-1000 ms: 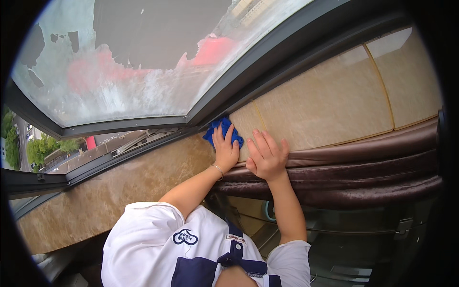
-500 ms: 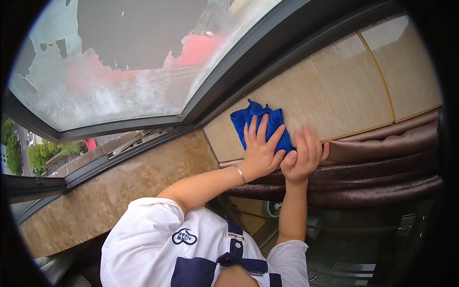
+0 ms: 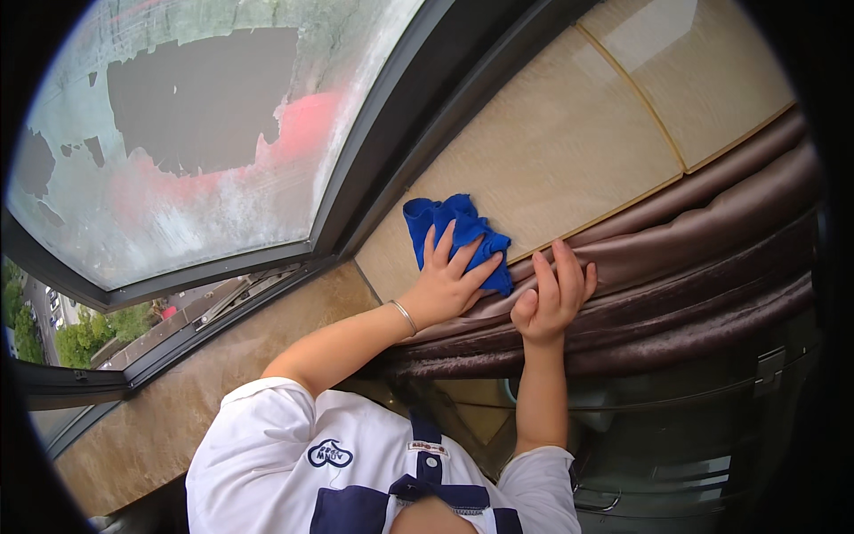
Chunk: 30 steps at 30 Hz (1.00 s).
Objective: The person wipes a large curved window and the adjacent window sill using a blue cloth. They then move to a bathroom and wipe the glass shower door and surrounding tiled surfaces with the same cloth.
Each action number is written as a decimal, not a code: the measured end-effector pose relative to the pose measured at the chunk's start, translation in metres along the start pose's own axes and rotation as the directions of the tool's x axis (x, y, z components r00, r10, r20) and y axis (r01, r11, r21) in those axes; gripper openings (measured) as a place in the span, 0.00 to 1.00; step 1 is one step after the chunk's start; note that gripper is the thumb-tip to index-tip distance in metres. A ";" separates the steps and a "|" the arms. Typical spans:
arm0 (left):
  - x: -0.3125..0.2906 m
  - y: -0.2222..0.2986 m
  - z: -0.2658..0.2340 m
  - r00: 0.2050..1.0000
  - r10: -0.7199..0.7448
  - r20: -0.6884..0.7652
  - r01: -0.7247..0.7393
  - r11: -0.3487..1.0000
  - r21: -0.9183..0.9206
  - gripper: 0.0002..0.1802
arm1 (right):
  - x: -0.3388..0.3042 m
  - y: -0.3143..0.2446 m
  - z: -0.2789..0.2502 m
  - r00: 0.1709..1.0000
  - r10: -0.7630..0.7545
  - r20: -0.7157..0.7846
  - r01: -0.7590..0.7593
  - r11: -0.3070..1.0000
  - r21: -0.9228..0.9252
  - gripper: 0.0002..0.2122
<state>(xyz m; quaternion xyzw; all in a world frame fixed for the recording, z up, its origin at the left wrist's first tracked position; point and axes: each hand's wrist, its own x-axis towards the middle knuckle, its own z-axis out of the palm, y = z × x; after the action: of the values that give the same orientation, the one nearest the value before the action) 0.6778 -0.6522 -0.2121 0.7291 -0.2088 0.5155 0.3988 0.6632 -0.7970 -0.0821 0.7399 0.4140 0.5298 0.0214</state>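
Observation:
A crumpled blue cloth [image 3: 458, 233] lies on the beige tiled sill. My left hand [image 3: 442, 283] presses it down, fingers spread and sunk into its folds, with a thin bangle at the wrist. To the right, my right hand [image 3: 553, 298] is lifted, its fingers loosely curved and the thumb apart from them. It holds nothing and is over the brown satin curtain [image 3: 694, 233] by the sill's front edge; whether it touches the curtain I cannot tell.
A dark-framed window [image 3: 209, 160] with smeared, patchy glass stands ajar at the left; trees and a street show far below. Marbled brown stone [image 3: 222, 343] runs under its frame. Dark glass with a metal handle [image 3: 598, 498] is at the lower right.
My right hand has come away from the left hand and the cloth, toward the curtain. The left hand stays on the cloth, which is bunched differently. The whole view has turned and shifted.

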 end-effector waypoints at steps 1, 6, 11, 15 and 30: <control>0.030 0.011 -0.005 1.000 0.016 -0.023 -0.016 1.000 0.006 0.32 | -0.001 0.003 -0.001 1.000 0.026 0.000 -0.026 1.000 -0.006 0.18; 0.170 0.055 -0.028 0.983 0.157 -0.095 -0.154 0.987 0.043 0.37 | 0.000 0.018 -0.006 0.974 0.147 -0.173 -0.118 0.979 0.169 0.21; 0.271 0.087 -0.039 0.936 0.263 -0.235 -0.251 0.965 0.077 0.38 | 0.027 0.023 -0.009 0.925 0.133 -0.355 -0.058 0.975 0.215 0.23; 0.243 0.078 -0.032 0.946 0.287 -0.152 -0.271 0.955 0.118 0.37 | 0.046 0.023 -0.026 0.924 0.136 -0.358 -0.085 0.984 0.154 0.23; 0.321 0.103 -0.054 0.910 0.373 -0.178 -0.351 0.925 0.145 0.35 | 0.124 0.044 -0.050 0.939 0.237 -0.248 -0.172 0.952 0.255 0.26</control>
<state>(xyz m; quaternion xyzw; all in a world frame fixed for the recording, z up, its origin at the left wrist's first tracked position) 0.6951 -0.6362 0.1289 0.6423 -0.2702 0.6626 0.2747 0.6612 -0.7669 0.0552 0.6957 0.3916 0.5756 -0.1774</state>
